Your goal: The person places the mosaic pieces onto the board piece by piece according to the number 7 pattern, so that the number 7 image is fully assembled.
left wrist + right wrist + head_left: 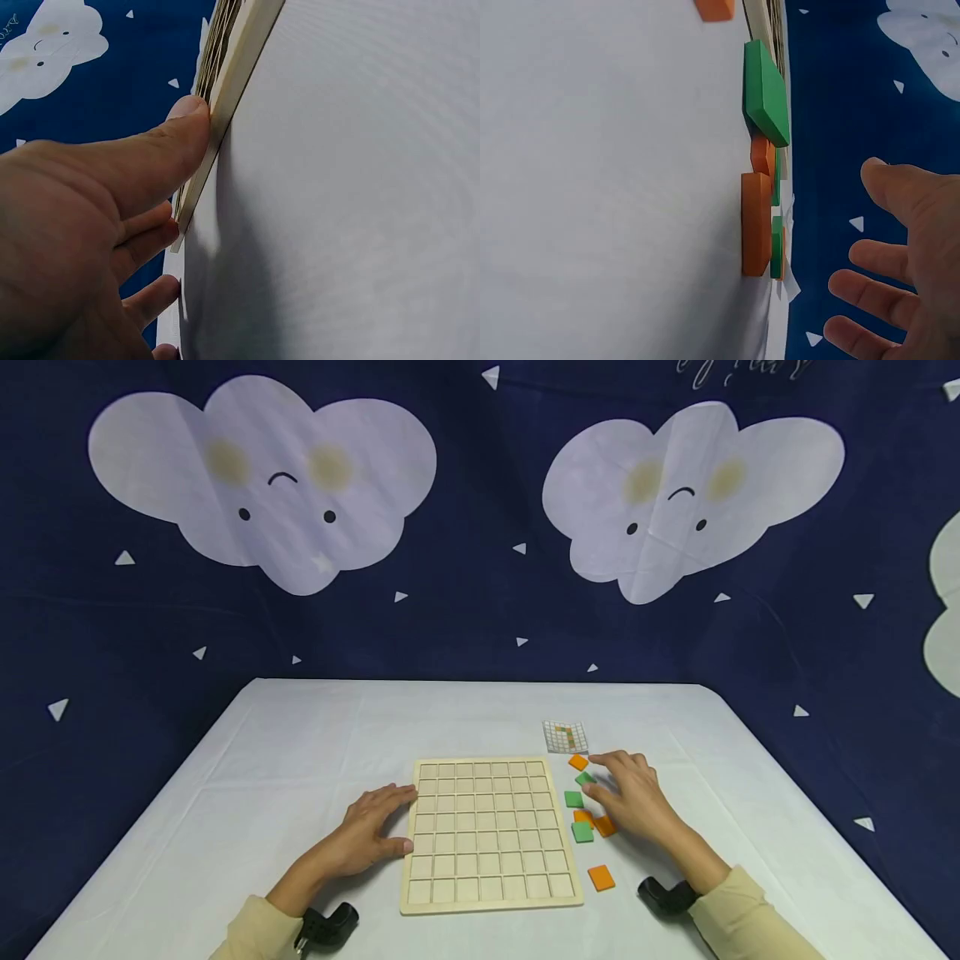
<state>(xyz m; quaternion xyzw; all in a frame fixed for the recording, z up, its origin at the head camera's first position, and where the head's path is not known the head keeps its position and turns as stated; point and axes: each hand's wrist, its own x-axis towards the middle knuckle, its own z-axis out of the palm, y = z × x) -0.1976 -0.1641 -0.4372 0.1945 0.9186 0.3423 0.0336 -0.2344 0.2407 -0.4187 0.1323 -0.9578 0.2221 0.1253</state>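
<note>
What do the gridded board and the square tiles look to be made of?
Gridded board: probably bare wood, matt, judging by its pale tan colour and plain edge. Square tiles: perhaps painted wood or plastic; evenly orange or green, smooth-looking, with thick, crisp edges.

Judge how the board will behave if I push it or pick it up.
The board will probably stay stiff: its edges run straight and it looks like wood. It may be light for its width, since it shows thin edge-on in the left wrist view. Pushed, it should slide rather than roll or tip, as it lies flat on the table.
</note>
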